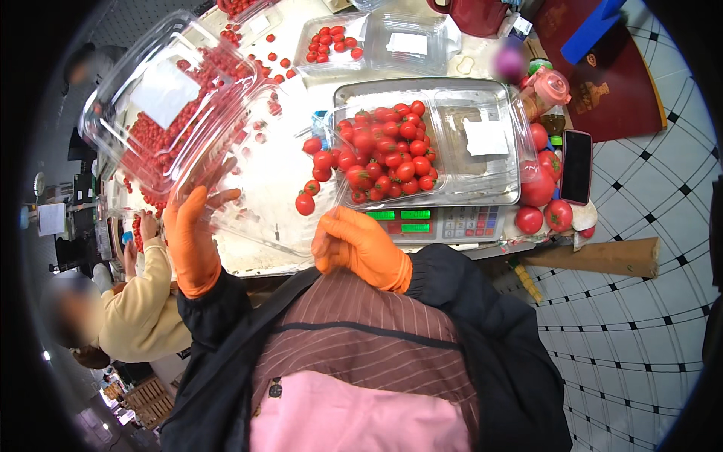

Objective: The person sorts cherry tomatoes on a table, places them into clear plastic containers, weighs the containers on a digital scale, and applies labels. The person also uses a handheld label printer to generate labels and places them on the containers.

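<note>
A clear, hinged plastic clamshell box [167,94] with a white label stands opened at the left, tilted up from the table. My left hand [192,245], in an orange glove, grips it near the hinge, some fingers seen through the plastic. With curled fingers my right hand [365,248], gloved alike, pinches its near right corner. Another open clamshell lies just beyond my right hand, in a metal tray [514,169] on a scale [471,224] with lit green displays. Cherry tomatoes [388,154] heap up in that box's left half; a few spill over its left side.
Small red tomatoes [230,38] cover the table's left side. Another open clamshell [369,66] holds some at the back. Large tomatoes [557,215], a phone [577,167] and a pink-lidded bottle [551,87] crowd the right edge. A co-worker in a cream top [147,301] works at the left.
</note>
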Motion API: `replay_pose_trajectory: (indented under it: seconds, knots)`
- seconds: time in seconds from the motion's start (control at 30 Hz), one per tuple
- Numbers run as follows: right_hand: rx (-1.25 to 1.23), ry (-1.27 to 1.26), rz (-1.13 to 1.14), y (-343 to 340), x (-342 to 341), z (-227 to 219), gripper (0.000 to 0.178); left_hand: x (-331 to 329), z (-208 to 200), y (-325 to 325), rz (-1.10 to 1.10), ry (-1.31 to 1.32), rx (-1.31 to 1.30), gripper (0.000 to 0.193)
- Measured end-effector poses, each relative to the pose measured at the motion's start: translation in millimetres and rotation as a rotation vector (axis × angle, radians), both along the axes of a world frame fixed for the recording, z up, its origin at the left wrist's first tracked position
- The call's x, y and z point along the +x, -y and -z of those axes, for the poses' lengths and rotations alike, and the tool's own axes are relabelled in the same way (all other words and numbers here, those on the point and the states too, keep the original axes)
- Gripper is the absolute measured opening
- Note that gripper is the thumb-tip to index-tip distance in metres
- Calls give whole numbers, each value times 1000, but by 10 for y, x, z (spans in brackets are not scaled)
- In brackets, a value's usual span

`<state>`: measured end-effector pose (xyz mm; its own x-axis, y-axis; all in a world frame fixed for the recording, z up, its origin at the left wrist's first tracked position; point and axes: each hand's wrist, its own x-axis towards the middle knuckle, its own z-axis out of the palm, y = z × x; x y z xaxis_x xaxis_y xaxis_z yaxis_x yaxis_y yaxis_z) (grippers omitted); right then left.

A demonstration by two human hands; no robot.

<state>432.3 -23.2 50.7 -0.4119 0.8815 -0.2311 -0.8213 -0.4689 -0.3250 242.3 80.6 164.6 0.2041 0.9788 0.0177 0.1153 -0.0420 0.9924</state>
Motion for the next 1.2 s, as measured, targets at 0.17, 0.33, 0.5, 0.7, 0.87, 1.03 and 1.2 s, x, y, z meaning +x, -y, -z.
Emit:
replay_pose_trajectory:
  seconds: [0.17, 0.33, 0.5, 0.7, 0.87, 1.03, 1.2]
  knots:
    - [-9, -25, -20, -6, -38, 12, 20, -68, -22, 1, -26, 9, -32, 45]
    - [72, 25, 72, -5, 48, -137, 20, 144, -129, 55, -8, 48, 136, 50]
    - [-13, -47, 16, -67, -62, 95, 25, -26, 24, 4, -21, 15, 32, 48]
    - [-30, -24, -6, -66, -54, 60, 26, 12, -10, -7, -44, -52, 16, 50]
    - [53, -19, 43, -64, -5, -53, 24, 101, -179, 68, -37, -124, 148, 53]
    - [27, -87, -37, -101, -126, 93, 23, -3, -66, -8, -66, -101, 99, 47]
    - [24, -47, 23, -46, -37, -57, 21, 116, -156, 29, -18, -88, 115, 47]
